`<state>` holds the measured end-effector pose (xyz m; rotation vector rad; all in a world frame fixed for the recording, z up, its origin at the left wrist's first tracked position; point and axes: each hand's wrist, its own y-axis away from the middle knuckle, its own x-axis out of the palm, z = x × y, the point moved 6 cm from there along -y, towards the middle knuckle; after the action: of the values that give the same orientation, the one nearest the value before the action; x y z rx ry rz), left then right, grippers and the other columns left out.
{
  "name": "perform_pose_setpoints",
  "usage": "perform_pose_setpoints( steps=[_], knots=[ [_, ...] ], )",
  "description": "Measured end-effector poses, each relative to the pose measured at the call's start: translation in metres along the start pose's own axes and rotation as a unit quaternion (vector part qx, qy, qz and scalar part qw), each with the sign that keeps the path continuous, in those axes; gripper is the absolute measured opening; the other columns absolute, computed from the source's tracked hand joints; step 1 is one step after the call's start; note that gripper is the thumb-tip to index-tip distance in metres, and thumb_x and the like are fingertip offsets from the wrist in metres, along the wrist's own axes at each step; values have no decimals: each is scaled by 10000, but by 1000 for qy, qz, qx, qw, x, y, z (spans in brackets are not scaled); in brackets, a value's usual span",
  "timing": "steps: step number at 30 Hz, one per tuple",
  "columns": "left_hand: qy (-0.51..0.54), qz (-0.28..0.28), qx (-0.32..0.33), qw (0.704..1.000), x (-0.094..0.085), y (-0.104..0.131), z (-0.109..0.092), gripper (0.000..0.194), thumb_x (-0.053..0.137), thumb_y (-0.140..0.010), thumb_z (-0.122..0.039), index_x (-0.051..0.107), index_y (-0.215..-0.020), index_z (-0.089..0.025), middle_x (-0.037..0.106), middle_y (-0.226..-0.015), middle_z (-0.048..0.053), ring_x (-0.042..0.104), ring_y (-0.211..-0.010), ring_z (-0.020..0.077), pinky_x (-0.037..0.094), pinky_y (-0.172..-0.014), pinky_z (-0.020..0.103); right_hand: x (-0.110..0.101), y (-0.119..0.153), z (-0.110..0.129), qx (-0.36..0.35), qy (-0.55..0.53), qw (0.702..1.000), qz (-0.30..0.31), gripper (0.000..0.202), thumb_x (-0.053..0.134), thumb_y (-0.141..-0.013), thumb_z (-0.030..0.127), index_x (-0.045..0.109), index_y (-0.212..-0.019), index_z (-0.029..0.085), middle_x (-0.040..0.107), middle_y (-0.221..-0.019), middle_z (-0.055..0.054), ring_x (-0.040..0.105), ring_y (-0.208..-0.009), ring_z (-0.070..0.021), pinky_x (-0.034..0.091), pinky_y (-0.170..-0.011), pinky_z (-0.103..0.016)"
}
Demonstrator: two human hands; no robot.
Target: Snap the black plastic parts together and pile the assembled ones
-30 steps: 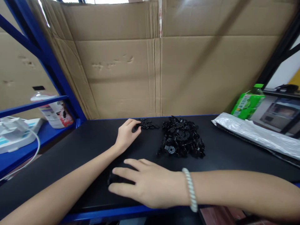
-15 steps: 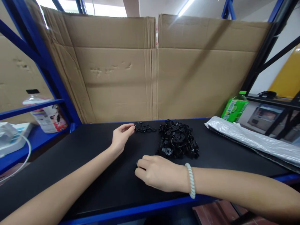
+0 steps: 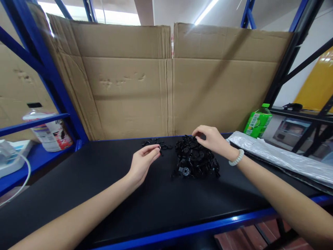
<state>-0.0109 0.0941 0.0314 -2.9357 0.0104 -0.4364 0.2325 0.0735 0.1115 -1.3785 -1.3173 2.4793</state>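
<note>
My left hand (image 3: 143, 162) is raised over the middle of the black tabletop, thumb and fingers pinched on a small black plastic part (image 3: 160, 151). Just behind those fingertips lies a small scatter of black parts (image 3: 153, 141). To the right rises a bigger pile of black plastic parts (image 3: 196, 156), with a round grey-black piece with holes (image 3: 185, 171) at its front. My right hand (image 3: 211, 139), with a pale beaded bracelet on its wrist, reaches to the top of this pile. Its thumb and fingers are closed at the pile; what they grip cannot be made out.
Cardboard sheets (image 3: 125, 97) stand along the back edge of the table (image 3: 161, 211). At the right lie a silvery plastic-wrapped package (image 3: 281, 159) and a green bottle (image 3: 257, 121). A large bottle (image 3: 50, 133) and a white device with a cable (image 3: 15, 156) stand on the left.
My right hand has moved from the front of the table back and right to the top of the pile. My left hand has come slightly right and nearer, away from the small scatter.
</note>
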Motion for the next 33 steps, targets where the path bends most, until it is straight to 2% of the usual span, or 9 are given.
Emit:
perform_pose_setpoints(
  steps=[4, 7, 10, 13, 15, 17, 26, 29, 33],
  knots=[
    [-34, 27, 18, 999, 8, 12, -3, 235, 808, -620, -226, 761, -836, -146, 728, -819, 46, 653, -763, 144, 547, -832, 299, 1, 6, -9, 48, -33, 997, -42, 117, 513, -916, 230, 606, -940, 164, 657, -938, -72, 633, -851, -181, 523, -814, -388],
    [-64, 49, 44, 996, 16, 25, -7, 190, 790, -640, -176, 764, -827, -158, 732, -819, 42, 653, -757, 140, 544, -801, 256, 14, 15, 13, 92, -126, 987, -36, 173, 413, -935, 228, 539, -1031, 159, 651, -865, -69, 654, -712, -159, 570, -660, -330],
    [-105, 119, 132, 979, 30, 43, -20, 180, 725, -692, -116, 757, -855, -186, 721, -870, 38, 664, -808, 152, 559, -751, 232, 51, 30, 45, 188, -403, 888, 115, 269, 515, -892, 309, 480, -1121, 173, 595, -938, -68, 643, -754, -172, 562, -550, -292],
    [-160, 177, 226, 944, 41, 63, -32, 250, 661, -725, -60, 743, -910, -207, 705, -918, 43, 676, -832, 164, 576, -714, 236, 75, 47, 75, 223, -538, 786, 209, 317, 535, -883, 381, 475, -1121, 181, 544, -941, -52, 614, -757, -156, 540, -535, -267],
    [-204, 188, 259, 925, 45, 72, -36, 266, 655, -724, -47, 737, -918, -210, 704, -896, 46, 682, -793, 166, 580, -690, 247, 82, 55, 86, 217, -591, 737, 247, 296, 509, -901, 414, 504, -1065, 168, 531, -881, -31, 597, -729, -136, 529, -585, -274],
    [-242, 194, 288, 906, 47, 78, -38, 275, 672, -705, -44, 732, -913, -213, 707, -862, 47, 681, -749, 170, 579, -665, 259, 82, 60, 90, 204, -618, 715, 257, 275, 503, -908, 413, 524, -1015, 161, 515, -849, -18, 577, -727, -125, 516, -646, -289],
    [-281, 225, 331, 872, 54, 90, -41, 286, 701, -682, -62, 735, -913, -228, 730, -866, 53, 690, -637, 164, 581, -598, 261, 78, 68, 95, 176, -612, 709, 302, 135, 453, -907, 309, 445, -943, 179, 469, -859, -10, 524, -768, -133, 482, -758, -347],
    [-288, 221, 340, 868, 55, 92, -42, 271, 706, -690, -80, 737, -915, -227, 736, -841, 53, 684, -585, 156, 581, -573, 254, 76, 68, 96, 172, -575, 739, 306, 44, 408, -869, 183, 437, -903, 182, 460, -813, 5, 503, -718, -116, 469, -733, -313],
    [-328, 219, 413, 821, 59, 99, -45, 273, 700, -702, -61, 736, -928, -210, 753, -786, 56, 696, -607, 159, 576, -599, 237, 75, 66, 99, 173, -524, 784, 286, 231, 368, -801, 85, 493, -969, 183, 498, -791, 4, 514, -717, -126, 468, -718, -292]
  ],
)
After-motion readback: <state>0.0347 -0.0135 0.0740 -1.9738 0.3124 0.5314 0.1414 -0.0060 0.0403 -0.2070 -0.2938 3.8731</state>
